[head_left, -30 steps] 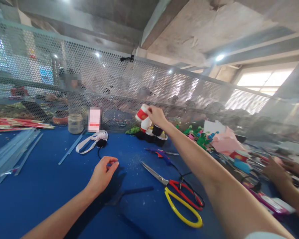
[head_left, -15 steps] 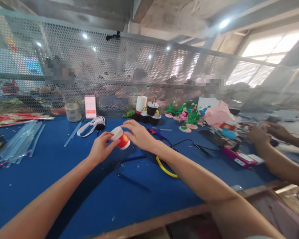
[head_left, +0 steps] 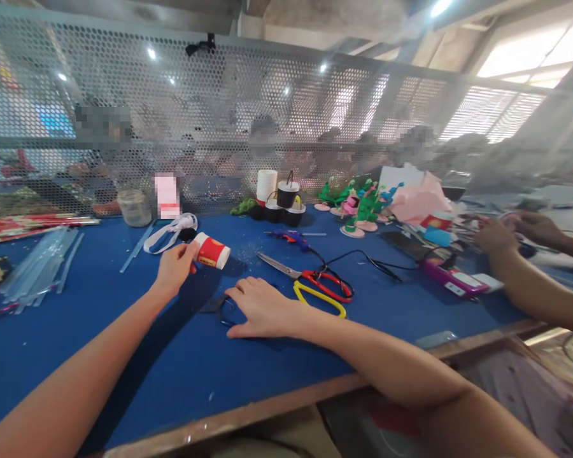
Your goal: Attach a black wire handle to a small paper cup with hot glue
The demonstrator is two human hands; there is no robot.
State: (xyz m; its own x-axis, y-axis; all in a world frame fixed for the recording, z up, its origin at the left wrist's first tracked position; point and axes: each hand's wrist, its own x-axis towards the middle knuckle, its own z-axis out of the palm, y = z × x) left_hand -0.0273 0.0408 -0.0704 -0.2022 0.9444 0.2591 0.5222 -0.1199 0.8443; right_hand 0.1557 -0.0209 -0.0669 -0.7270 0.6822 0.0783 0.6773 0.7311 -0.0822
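A red and white paper cup (head_left: 212, 251) is pinched in my left hand (head_left: 174, 268), tipped on its side a little above the blue table. My right hand (head_left: 262, 310) is spread low over a dark hand tool with two handles (head_left: 214, 306), thumb apart from the fingers. Most of that tool is hidden under the palm, and its exact kind is unclear. Just to the right of this hand lie scissors (head_left: 293, 273) with one red and one yellow handle loop. Behind them rests a blue glue gun (head_left: 291, 238) with a black cord.
Clear strips (head_left: 41, 264), red sticks (head_left: 33, 222) and a jar (head_left: 134, 208) are on the left. Stacked cups (head_left: 267, 186), small black buckets (head_left: 286, 202) and green figures (head_left: 365, 207) line the mesh panel (head_left: 210, 127). A co-worker's hands (head_left: 499, 238) are at right, near a purple power strip (head_left: 451, 278).
My right hand has left the cup and moved down toward me, over the dark tool. My left hand alone holds the cup, now further left. The scissors show more fully.
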